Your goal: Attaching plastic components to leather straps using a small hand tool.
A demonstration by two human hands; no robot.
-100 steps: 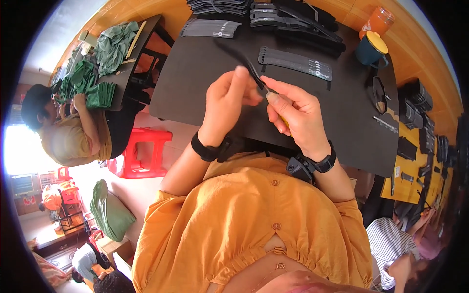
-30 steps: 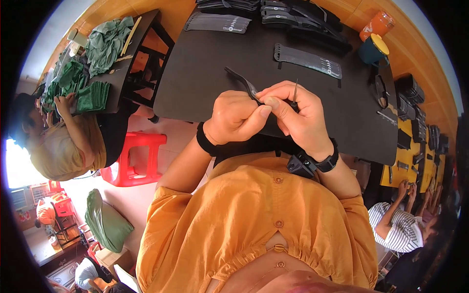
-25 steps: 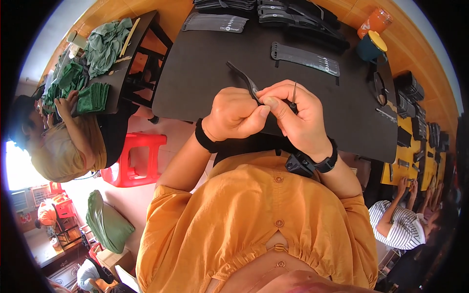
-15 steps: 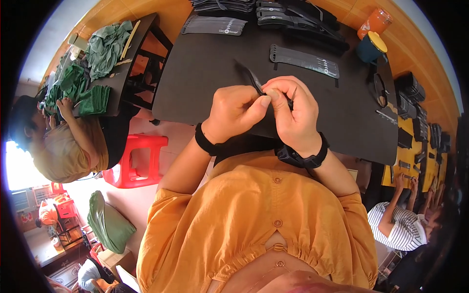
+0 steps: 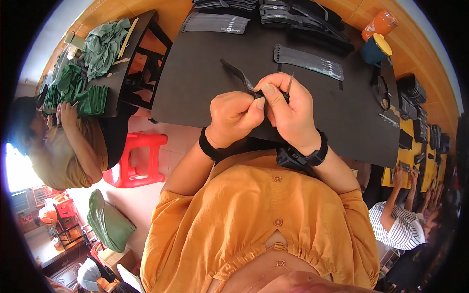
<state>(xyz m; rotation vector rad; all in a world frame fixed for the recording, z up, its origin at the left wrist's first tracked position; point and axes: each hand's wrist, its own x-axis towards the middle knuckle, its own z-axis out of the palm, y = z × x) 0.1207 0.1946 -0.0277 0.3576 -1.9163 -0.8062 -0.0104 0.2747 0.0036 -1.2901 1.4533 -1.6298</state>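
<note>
A narrow black strap [image 5: 235,71] rises in a curve from between my two hands, above the dark table. My left hand [image 5: 233,117] is closed in a fist around its lower part, thumb pressed against it. My right hand [image 5: 291,110] meets the left one and pinches the strap between thumb and fingers. A thin pointed dark tool [image 5: 291,82] also pokes up from the right hand; its grip is hidden in the palm, so its kind is unclear. Beyond the hands lies a flat grey-black strap set [image 5: 309,62] with rounded ends.
Another flat strap set [image 5: 215,23] and black bundles [image 5: 288,17] lie along the table's [image 5: 195,73] far side. A blue mug with yellow lid [image 5: 375,49] and orange container [image 5: 380,25] stand far right. A red stool [image 5: 134,158] is left; co-workers sit at both sides.
My hands have shifted slightly down and turned, and more of the strap shows above the left fist. The pointed tool now stands more upright out of the right hand.
</note>
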